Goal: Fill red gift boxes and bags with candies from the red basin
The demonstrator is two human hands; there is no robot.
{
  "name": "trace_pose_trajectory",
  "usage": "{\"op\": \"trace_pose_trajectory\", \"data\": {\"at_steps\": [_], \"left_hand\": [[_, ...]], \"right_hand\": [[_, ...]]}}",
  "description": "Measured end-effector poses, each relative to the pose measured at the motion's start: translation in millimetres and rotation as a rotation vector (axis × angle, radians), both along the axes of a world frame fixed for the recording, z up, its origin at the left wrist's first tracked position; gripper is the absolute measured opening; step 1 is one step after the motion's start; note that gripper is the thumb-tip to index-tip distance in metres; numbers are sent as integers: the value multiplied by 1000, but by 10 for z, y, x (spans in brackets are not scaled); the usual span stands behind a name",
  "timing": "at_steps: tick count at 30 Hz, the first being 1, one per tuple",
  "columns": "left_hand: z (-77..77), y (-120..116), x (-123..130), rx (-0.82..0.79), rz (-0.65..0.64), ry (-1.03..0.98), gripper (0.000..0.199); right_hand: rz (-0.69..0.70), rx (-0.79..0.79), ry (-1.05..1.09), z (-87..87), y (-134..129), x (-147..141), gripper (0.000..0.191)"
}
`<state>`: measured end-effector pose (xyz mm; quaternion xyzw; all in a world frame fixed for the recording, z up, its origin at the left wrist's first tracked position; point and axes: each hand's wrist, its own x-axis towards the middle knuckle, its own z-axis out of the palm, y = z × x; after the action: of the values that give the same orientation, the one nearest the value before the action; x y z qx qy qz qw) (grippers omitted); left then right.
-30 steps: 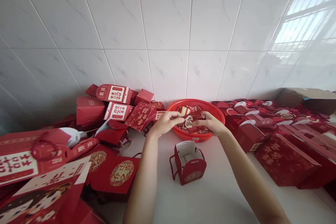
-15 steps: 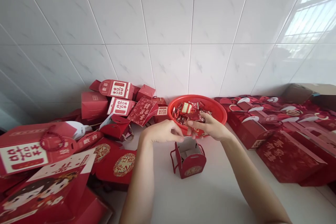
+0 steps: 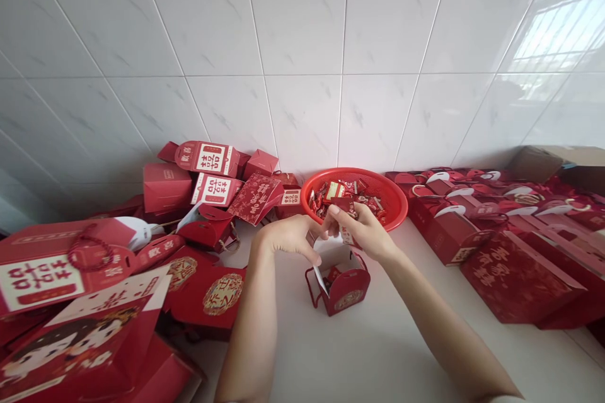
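Note:
A small red gift box (image 3: 348, 290) stands with its top open on the pale table, and red wrapped pieces show inside. My left hand (image 3: 295, 236) is at the box's left rear edge, thumb pointing down by the rim, fingers bent and partly hidden. Over the back of the box, my right hand (image 3: 362, 230) holds a red wrapped candy (image 3: 348, 236) between its fingers. Just behind both hands sits a round red plastic basket (image 3: 399, 204) with wrapped candies (image 3: 373, 203) in it.
Red boxes with white and gold prints (image 3: 212, 189) are heaped on the left. Rows of red handled boxes (image 3: 454, 236) stand on the right, with large red bags (image 3: 520, 277) nearer. A cardboard box (image 3: 539, 164) is at the back right, and a tiled wall (image 3: 302, 119) rises behind.
My right hand has moved left and slightly closer to my left hand. Red pieces now show inside the box. My left thumb has come down toward the box's rim.

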<state>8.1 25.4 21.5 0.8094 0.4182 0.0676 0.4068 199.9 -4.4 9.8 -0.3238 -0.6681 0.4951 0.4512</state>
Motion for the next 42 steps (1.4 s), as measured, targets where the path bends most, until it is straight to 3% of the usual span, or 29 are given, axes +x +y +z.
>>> {"op": "trace_pose_trajectory", "data": {"at_steps": [5, 9, 14, 18, 22, 25, 29, 34, 39, 42], "left_hand": [[-8, 7, 10, 11, -13, -50, 36], [41, -12, 4, -2, -1, 10, 40], [83, -10, 16, -22, -99, -11, 28], [72, 1, 23, -18, -94, -29, 36], [45, 9, 12, 20, -58, 23, 52], [20, 18, -6, 46, -26, 15, 61], [15, 11, -15, 46, -33, 30, 63], [40, -12, 2, 28, -24, 48, 64], [31, -19, 4, 39, -20, 25, 60], [6, -11, -5, 20, -46, -5, 60]], "right_hand": [[-11, -37, 104, -51, -12, -125, 44], [-26, -25, 57, 39, -35, -40, 45], [127, -101, -112, 42, -38, 114, 39], [190, 48, -356, -94, -17, 180, 26], [122, 198, -620, -106, -51, 265, 14], [18, 213, -672, -70, -114, 363, 15], [1, 241, -717, -104, -215, 514, 19], [-46, 228, -673, -187, -350, 664, 20], [150, 141, -497, -257, -484, 720, 30], [150, 65, -400, -374, -512, 706, 44]]}}
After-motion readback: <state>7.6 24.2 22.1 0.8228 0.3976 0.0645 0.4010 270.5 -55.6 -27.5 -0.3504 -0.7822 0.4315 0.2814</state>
